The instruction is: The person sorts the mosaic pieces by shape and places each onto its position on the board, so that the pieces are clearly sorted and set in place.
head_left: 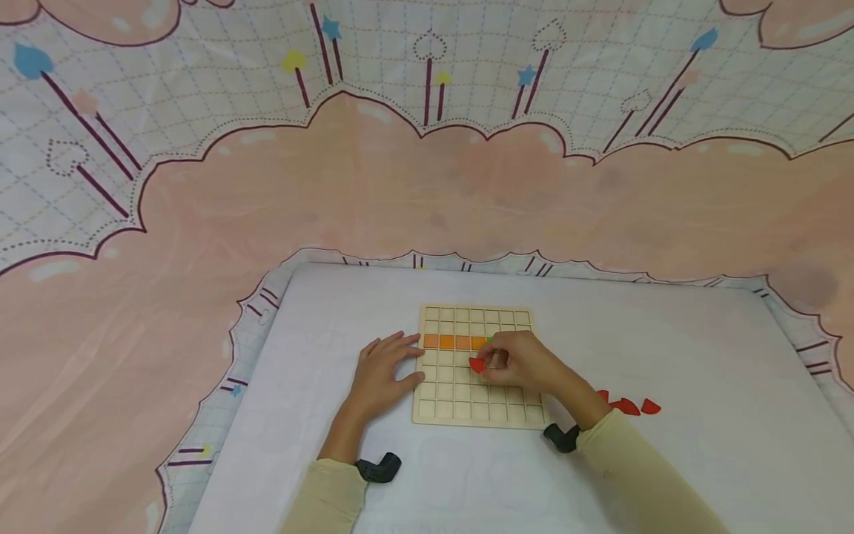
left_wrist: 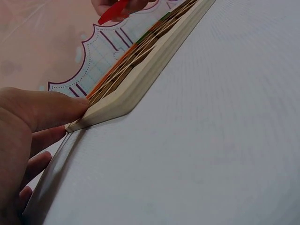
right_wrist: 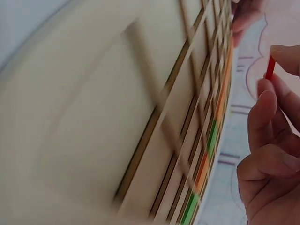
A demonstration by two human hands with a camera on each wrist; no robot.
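A pale wooden grid board (head_left: 443,409) lies flat on the table, a row of orange squares (head_left: 447,342) set across it, with some green beside them. My right hand (head_left: 523,361) pinches a red fan-shaped piece (head_left: 477,365) between thumb and fingertip above the board. Seen edge-on in the right wrist view, that red piece (right_wrist: 270,68) is thin and held clear of the grid. At the board's left edge my left hand (head_left: 383,377) rests with spread fingers, thumb and fingertips touching the rim. The left wrist view shows the left thumb (left_wrist: 61,110) against a board corner.
Several red fan-shaped pieces (head_left: 627,406) lie on the white tabletop (head_left: 707,348) right of the board, partly behind the right forearm. Black wrist devices (head_left: 380,469) sit at both sleeves. A pink patterned cloth (head_left: 434,200) hangs behind the table.
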